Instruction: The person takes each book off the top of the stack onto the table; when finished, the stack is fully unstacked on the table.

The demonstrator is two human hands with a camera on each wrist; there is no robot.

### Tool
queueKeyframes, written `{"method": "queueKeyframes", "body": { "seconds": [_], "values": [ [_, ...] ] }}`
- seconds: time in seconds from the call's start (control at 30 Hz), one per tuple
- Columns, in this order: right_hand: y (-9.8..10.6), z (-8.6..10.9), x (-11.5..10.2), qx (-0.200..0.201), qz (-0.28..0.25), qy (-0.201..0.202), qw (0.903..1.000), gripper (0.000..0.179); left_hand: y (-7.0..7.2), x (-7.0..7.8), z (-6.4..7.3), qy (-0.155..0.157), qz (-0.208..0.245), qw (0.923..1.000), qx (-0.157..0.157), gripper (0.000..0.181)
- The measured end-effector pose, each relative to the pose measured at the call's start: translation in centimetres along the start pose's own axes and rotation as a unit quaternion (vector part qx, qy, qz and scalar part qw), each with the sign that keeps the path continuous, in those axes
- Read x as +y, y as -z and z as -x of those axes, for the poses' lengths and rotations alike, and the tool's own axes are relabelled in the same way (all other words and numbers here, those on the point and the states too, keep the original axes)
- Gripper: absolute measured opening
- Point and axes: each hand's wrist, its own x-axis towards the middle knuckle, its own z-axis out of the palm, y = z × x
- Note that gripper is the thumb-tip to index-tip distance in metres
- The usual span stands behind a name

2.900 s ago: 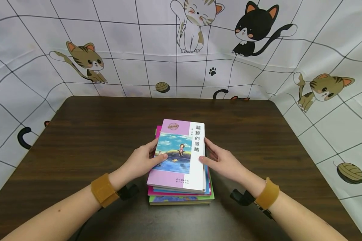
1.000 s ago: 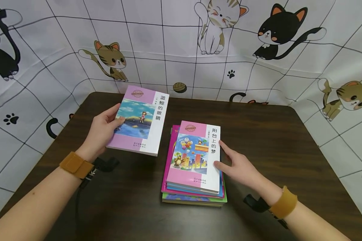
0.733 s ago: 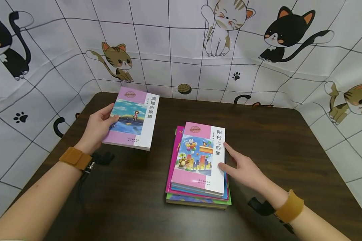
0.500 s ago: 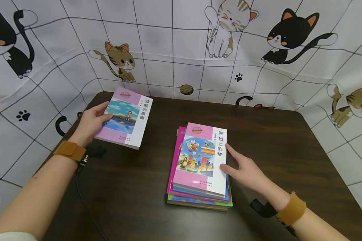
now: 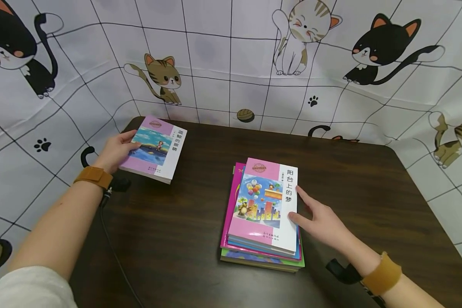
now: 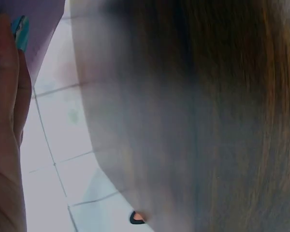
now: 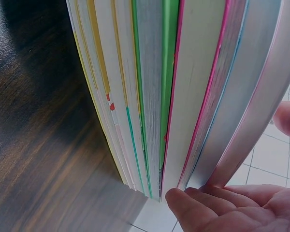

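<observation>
Now left grip (image 5: 115, 151) pinches book (image 5: 157, 147) farther from stack (image 5: 262, 205) (right grip (image 5: 323, 222) rests there, unclenched).

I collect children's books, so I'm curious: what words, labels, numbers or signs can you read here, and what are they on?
"蓝鲸的眼睛": held book, in the left hand.
"阳台上的梦": top book of the stack.
Possibly "M", the rest covered: pink book beneath it.
Too small or blurred to read: round stamps and small print on both covers.
</observation>
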Motion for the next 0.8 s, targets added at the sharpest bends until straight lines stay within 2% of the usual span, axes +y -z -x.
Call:
{"method": "queueKeyframes", "body": {
  "seconds": [0.3,0.47,0.67,0.8],
  "values": [
    [-0.4,0.1,-0.2,0.000,0.002,-0.009,1.0000,0.077,0.3,-2.4,-1.5,0.044,0.024,0.9987,0.008,0.061],
    [-0.5,0.2,-0.3,0.006,0.009,-0.007,0.9999,0.077,0.4,-3.5,-2.3,0.051,0.024,0.9984,0.010,0.062],
    [-0.3,0.2,-0.4,0.014,0.022,-0.009,0.9996,0.077,0.6,-4.1,-3.4,0.043,-0.003,0.9990,-0.013,0.067],
    [-0.3,0.0,-0.6,0.016,0.021,-0.012,0.9996,0.078,0.6,-4.2,-3.8,0.040,-0.053,0.9976,-0.018,0.068]
  ]
}}
